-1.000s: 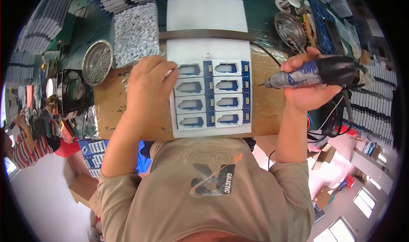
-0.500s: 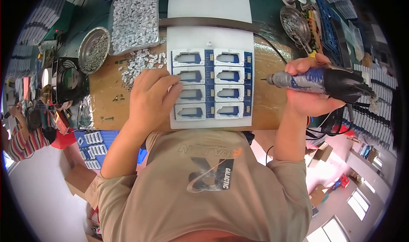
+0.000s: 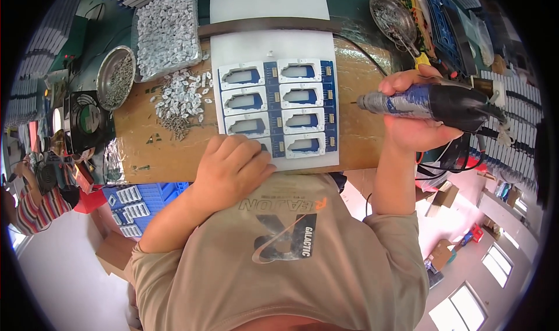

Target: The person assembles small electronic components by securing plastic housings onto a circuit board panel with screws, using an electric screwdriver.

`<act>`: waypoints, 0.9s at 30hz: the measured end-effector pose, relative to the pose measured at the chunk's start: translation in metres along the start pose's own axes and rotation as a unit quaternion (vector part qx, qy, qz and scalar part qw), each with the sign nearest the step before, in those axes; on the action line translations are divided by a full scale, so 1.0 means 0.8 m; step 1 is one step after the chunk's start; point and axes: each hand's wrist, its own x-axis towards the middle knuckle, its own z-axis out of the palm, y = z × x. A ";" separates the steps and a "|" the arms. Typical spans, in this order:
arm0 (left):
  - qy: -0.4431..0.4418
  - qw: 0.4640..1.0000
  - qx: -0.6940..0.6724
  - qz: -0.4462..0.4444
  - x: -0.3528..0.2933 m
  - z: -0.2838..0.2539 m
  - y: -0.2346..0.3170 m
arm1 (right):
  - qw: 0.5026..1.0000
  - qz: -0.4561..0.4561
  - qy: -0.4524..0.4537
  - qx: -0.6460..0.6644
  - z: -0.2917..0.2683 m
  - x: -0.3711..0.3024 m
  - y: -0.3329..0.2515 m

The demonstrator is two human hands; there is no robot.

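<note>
In my right hand (image 3: 412,112) is an electric screwdriver (image 3: 428,105), its body wrapped in tape and its thin bit pointing left, apart from the work. My left hand (image 3: 233,169) is closed, fingers curled at the near left corner of a blue circuit board panel (image 3: 272,104). Those fingers partly cover the nearest left white plastic frame; whatever they hold is hidden. Several white frames (image 3: 301,94) with cut-out windows lie in two columns on the panel. Under it is a white foam sheet (image 3: 269,45).
At the far left, a clear tub (image 3: 167,34) is full of small white parts. Loose white parts (image 3: 181,92) and screws (image 3: 174,124) lie nearby. Metal bowls (image 3: 116,77) hold screws at left and far right. A dark bar (image 3: 268,24) crosses the sheet. A person (image 3: 38,200) sits at left.
My left hand has moved nearer to me, from the panel's left edge to its near left corner. The screwdriver stays in my right hand. The whole view has shifted slightly.
</note>
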 end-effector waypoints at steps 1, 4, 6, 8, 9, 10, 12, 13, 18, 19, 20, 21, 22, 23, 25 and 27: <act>-0.006 1.000 0.010 0.002 -0.001 0.001 0.000 | 1.000 0.000 0.001 0.001 -0.001 -0.001 0.002; -0.011 1.000 0.025 0.006 -0.004 0.004 0.000 | 1.000 -0.008 -0.003 -0.002 -0.003 -0.002 0.004; -0.009 0.999 0.029 0.008 -0.003 0.003 0.002 | 1.000 -0.009 -0.011 0.013 -0.003 -0.002 0.003; 0.003 0.998 0.060 -0.018 -0.001 0.002 0.006 | 1.000 -0.010 -0.013 0.008 -0.003 -0.002 0.003; 0.002 0.998 0.061 -0.018 -0.003 0.002 0.006 | 1.000 -0.010 -0.014 0.003 -0.003 -0.003 0.003; -0.003 0.997 0.071 -0.040 -0.004 0.003 0.006 | 1.000 -0.011 -0.015 0.004 -0.002 -0.003 0.002; -0.008 0.995 0.082 -0.061 -0.006 0.003 0.007 | 0.999 0.002 -0.013 -0.035 -0.001 -0.004 0.001; -0.014 0.994 0.085 -0.063 -0.006 0.002 0.007 | 0.999 0.000 -0.014 -0.034 0.000 -0.004 0.001; -0.028 0.994 0.083 -0.062 -0.002 -0.001 0.004 | 0.999 0.009 0.008 -0.034 -0.002 -0.005 0.001; -0.028 0.994 0.081 -0.065 0.001 -0.004 0.004 | 0.999 0.007 0.006 -0.032 -0.003 -0.005 0.003; -0.028 0.994 0.080 -0.068 0.004 -0.005 0.004 | 1.000 0.011 0.012 -0.027 -0.004 -0.005 0.004; -0.026 0.994 0.084 -0.069 0.005 -0.004 0.002 | 0.999 0.015 0.018 -0.022 -0.004 -0.005 0.006; -0.027 0.994 0.086 -0.067 0.005 -0.006 0.001 | 1.000 0.013 0.013 -0.017 -0.004 -0.004 0.007; -0.027 0.993 0.090 -0.064 0.005 -0.006 0.000 | 1.000 0.016 0.005 -0.013 -0.003 -0.003 0.007; -0.035 0.993 0.090 -0.070 0.005 -0.006 -0.001 | 1.000 0.018 -0.016 0.010 -0.003 -0.002 0.009; -0.053 0.993 0.082 -0.065 0.002 -0.008 -0.004 | 0.999 0.032 0.035 0.008 -0.006 -0.005 0.007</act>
